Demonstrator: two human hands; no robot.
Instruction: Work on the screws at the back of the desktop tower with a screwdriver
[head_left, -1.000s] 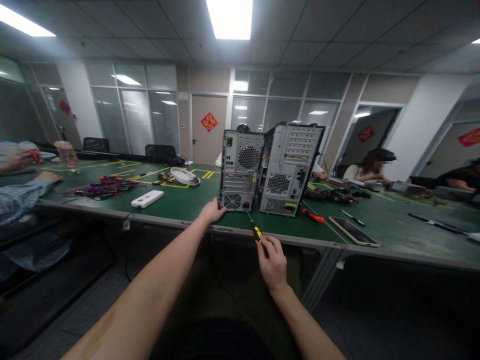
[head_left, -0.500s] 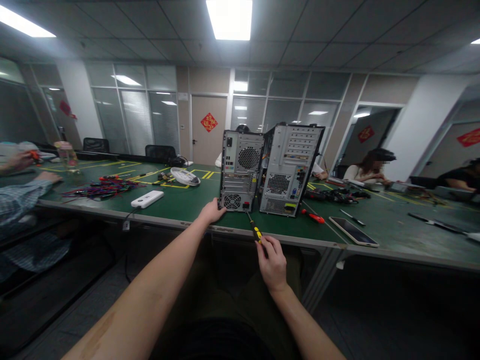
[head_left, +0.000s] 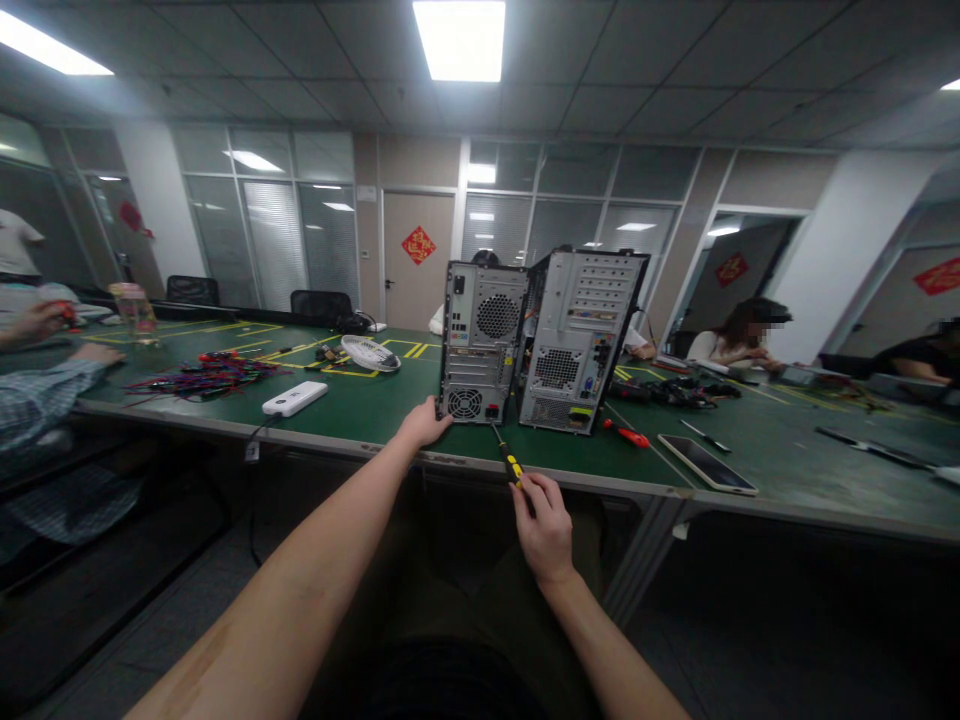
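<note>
Two desktop computer cases stand upright side by side on the green table, their back panels facing me. My left hand (head_left: 424, 422) grips the lower left corner of the narrower computer case (head_left: 484, 330), with the thumb at its bottom edge and the other fingers partly hidden along its side. In my right hand (head_left: 546, 525) is a yellow and black screwdriver (head_left: 512, 464), pinched near the end of its handle. Its tip points up at the bottom edge of that case, by the power socket; whether it sits on a screw is too small to tell. The wider computer case (head_left: 581, 340) leans slightly, untouched.
Left of the cases lie a white power strip (head_left: 295, 398), a heap of coloured wires (head_left: 206, 377) and a white fan part (head_left: 370, 353). To the right are a red-handled tool (head_left: 627, 434), a phone (head_left: 707, 464) and black cables (head_left: 679, 390). Other people sit around the table.
Both my hands, the screwdriver and the cases look almost unmoved. A person in a light shirt has come into view at the far left edge.
</note>
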